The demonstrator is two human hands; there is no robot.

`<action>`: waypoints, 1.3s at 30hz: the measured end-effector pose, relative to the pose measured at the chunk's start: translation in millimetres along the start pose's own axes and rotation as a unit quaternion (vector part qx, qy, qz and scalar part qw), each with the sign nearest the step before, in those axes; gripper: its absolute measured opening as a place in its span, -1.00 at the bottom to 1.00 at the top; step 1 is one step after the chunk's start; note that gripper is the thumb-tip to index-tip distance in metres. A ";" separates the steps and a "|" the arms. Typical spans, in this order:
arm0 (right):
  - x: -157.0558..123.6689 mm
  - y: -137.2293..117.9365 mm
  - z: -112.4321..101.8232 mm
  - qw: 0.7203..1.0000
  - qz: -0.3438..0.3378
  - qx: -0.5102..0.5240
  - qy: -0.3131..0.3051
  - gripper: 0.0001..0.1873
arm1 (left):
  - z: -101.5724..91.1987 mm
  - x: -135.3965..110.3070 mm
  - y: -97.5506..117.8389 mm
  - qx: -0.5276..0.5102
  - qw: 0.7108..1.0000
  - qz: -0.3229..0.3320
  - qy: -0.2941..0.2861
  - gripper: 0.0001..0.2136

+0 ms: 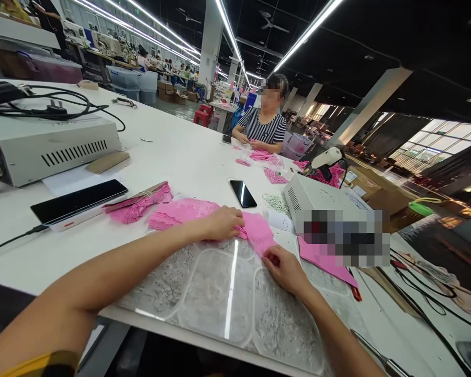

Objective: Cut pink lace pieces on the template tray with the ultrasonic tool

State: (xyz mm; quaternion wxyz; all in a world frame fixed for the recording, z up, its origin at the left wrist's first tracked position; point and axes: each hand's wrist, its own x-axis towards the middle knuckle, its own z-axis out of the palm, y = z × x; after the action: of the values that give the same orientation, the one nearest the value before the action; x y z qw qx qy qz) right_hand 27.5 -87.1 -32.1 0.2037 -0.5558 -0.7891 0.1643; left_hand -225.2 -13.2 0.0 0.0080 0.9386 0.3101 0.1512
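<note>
A pink fabric piece [258, 230] stretches between my two hands above a grey stone-patterned mat [220, 293]. My left hand [228, 223] is closed at its left end, over the edge of a stack of pink lace pieces [186, 212]. With thumb and fingers pinched, my right hand [283, 266] grips the lower right corner of the same piece. Left of the stack lies a tied bundle of pink lace [143, 204] with a strip of brown card on it. A flat pink piece [325, 259] rests to the right, partly under a grey machine box.
A black phone [243, 193] lies beyond my hands, with a tablet [80, 201] to the left. Metal equipment boxes stand at left [55, 146] and right [322, 199], trailing cables. Across the table a person in a striped top [262, 128] handles pink pieces.
</note>
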 end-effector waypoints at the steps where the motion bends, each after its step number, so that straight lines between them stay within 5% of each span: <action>1: -1.3 2.4 1.8 1.000 0.001 0.001 -0.002 -0.83 | 5.9 7.1 4.2 0.004 1.000 0.010 -0.004 -0.86; 10: -37.7 5.6 -19.4 0.999 -0.019 0.036 -0.032 -0.82 | 23.5 22.0 28.5 0.063 0.993 0.094 -0.019 -0.87; 17: -84.5 -4.9 -25.1 0.994 -0.092 0.041 -0.051 -0.81 | 9.8 -33.2 65.5 0.063 0.987 0.147 -0.033 -0.84; 25: -98.6 -12.9 -8.8 0.987 -0.129 0.092 -0.016 -0.82 | -0.4 -94.8 89.0 -0.073 0.997 0.021 -0.024 -0.82; 32: -97.0 -15.7 -15.7 0.989 -0.062 0.112 -0.070 -0.78 | -9.6 -93.6 88.8 -0.181 0.980 -0.058 -0.065 -0.82; 39: -94.9 -17.4 -20.2 0.989 -0.026 0.131 -0.063 -0.79 | -10.3 -93.9 92.5 -0.157 0.982 -0.070 -0.074 -0.88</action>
State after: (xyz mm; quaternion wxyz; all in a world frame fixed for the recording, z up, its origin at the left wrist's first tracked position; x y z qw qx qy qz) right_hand 52.0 -181.8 -19.4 0.2293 -0.4919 -0.7862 0.2954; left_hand -246.0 -143.6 -6.3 0.1884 0.9104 0.3457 0.1268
